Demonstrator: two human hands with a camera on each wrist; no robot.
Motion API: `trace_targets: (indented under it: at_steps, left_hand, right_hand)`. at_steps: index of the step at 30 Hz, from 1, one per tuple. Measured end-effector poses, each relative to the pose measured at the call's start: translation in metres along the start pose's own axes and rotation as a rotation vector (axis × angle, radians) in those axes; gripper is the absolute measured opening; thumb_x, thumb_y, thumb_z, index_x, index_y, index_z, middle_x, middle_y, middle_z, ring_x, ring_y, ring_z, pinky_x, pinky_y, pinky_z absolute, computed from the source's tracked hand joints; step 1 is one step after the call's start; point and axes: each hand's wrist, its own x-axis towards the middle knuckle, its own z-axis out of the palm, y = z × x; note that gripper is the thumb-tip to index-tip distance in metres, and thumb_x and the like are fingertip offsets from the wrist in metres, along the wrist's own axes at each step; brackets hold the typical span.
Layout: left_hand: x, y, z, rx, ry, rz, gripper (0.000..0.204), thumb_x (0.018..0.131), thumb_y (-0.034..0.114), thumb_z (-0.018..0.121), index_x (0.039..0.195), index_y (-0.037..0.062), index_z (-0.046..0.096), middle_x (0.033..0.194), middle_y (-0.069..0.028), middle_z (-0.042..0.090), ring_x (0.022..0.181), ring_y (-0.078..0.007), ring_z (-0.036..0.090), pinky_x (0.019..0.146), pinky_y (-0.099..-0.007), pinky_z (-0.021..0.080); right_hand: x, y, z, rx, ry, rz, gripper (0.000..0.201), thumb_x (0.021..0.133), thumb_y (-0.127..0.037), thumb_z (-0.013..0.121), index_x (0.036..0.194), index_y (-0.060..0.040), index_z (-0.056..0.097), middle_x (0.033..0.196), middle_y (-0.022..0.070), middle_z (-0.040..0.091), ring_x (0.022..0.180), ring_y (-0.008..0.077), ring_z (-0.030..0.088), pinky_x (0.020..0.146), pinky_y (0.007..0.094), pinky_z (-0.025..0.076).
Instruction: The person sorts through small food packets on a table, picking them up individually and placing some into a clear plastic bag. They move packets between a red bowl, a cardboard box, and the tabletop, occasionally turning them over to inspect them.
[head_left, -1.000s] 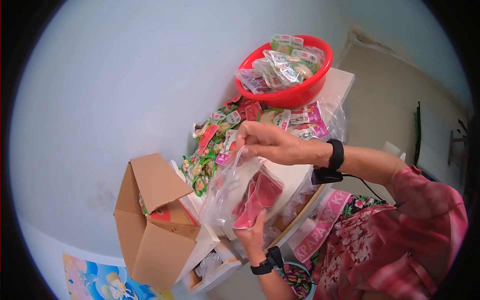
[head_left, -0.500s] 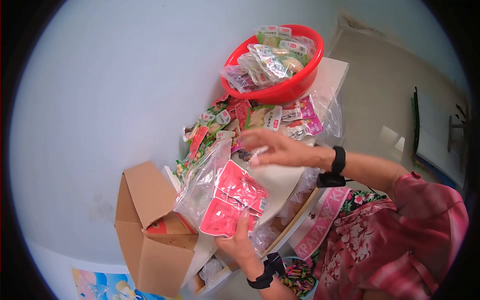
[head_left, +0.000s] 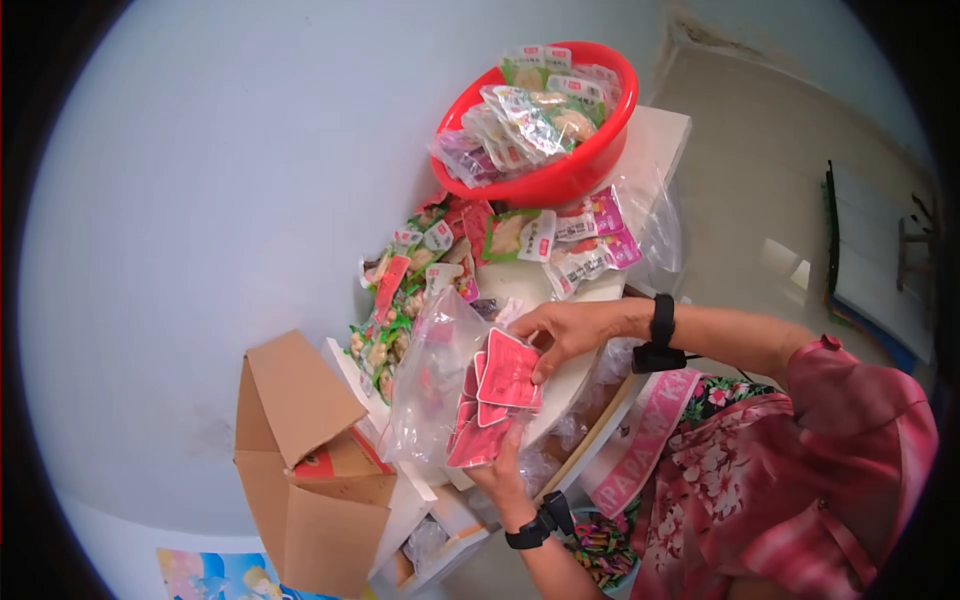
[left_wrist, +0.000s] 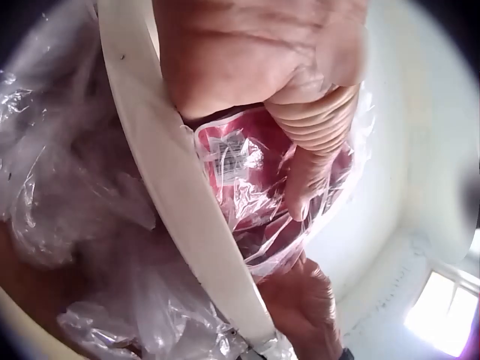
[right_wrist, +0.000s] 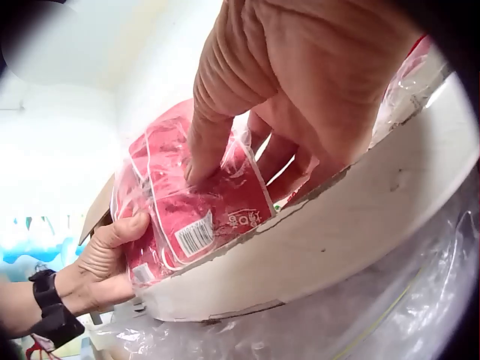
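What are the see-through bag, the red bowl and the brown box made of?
Bag: thin clear plastic film, glossy and crinkled. Red bowl: probably moulded plastic, smooth with a shiny rim. Box: plain brown cardboard, matte, with folded flaps.

Home packing corner, snack packets [head_left: 520, 235], carton [head_left: 300, 460]
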Motion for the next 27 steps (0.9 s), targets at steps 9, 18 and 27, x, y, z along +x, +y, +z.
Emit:
trace_targets:
  at_steps: [9,18,27]
  left_hand:
    - [0.001,-0.012,-0.011,0.059,0.046,0.045,0.068,0.08,0.0,0.081,0.141,-0.0066,0.052,0.134,-0.0172,0.063,0.12,-0.0252,0.065,0.105,-0.0403,0.051]
    - [0.007,-0.011,-0.009,0.07,0.036,-0.025,0.07,0.077,0.005,0.089,0.137,-0.0112,0.056,0.13,-0.0178,0.066,0.114,-0.0243,0.067,0.098,-0.0392,0.055]
    - [-0.009,-0.025,0.011,0.142,0.377,0.099,0.051,0.086,0.0,0.079,0.134,-0.0081,0.06,0.124,-0.0133,0.069,0.104,-0.0204,0.069,0.091,-0.0355,0.057]
  right_hand:
    - [0.009,-0.007,0.004,0.068,-0.09,-0.082,0.048,0.088,-0.005,0.081,0.132,-0.0005,0.061,0.118,0.0029,0.07,0.105,0.0113,0.065,0.097,0.032,0.053]
    - [0.008,-0.001,0.002,0.042,-0.024,-0.082,0.044,0.091,-0.009,0.08,0.13,-0.0017,0.061,0.114,0.0009,0.07,0.107,0.0107,0.062,0.095,0.0328,0.051]
    - [0.016,0.009,0.008,-0.163,0.198,-0.096,0.05,0.09,-0.021,0.084,0.13,-0.0015,0.061,0.12,0.0077,0.07,0.108,0.0173,0.066,0.097,0.0347,0.053]
